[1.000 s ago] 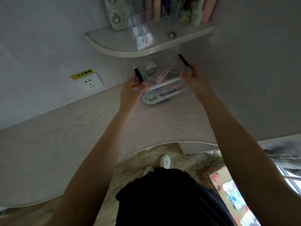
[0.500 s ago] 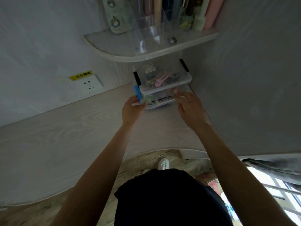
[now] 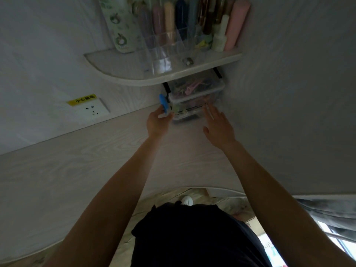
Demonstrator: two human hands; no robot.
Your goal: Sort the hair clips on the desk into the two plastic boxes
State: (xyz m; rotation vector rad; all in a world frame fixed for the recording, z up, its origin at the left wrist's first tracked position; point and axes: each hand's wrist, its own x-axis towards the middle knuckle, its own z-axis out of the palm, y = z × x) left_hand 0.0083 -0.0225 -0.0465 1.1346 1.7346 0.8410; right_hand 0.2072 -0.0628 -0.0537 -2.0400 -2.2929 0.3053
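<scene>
Straight ahead, two stacked plastic boxes [image 3: 194, 99] sit on the tabletop [image 3: 96, 157] under a shelf [image 3: 134, 78], long axis crosswise. The left hand [image 3: 157, 122] pinches the lower box's left end; the right hand [image 3: 218, 126] hovers open beside it.

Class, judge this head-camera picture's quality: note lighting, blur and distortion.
Head view: dim overall, with bright spill only at the window; wide-angle bending curves the desk edge; both stacked boxes sit shadowed under the shelf; the right hand looks slightly motion-blurred.
</scene>
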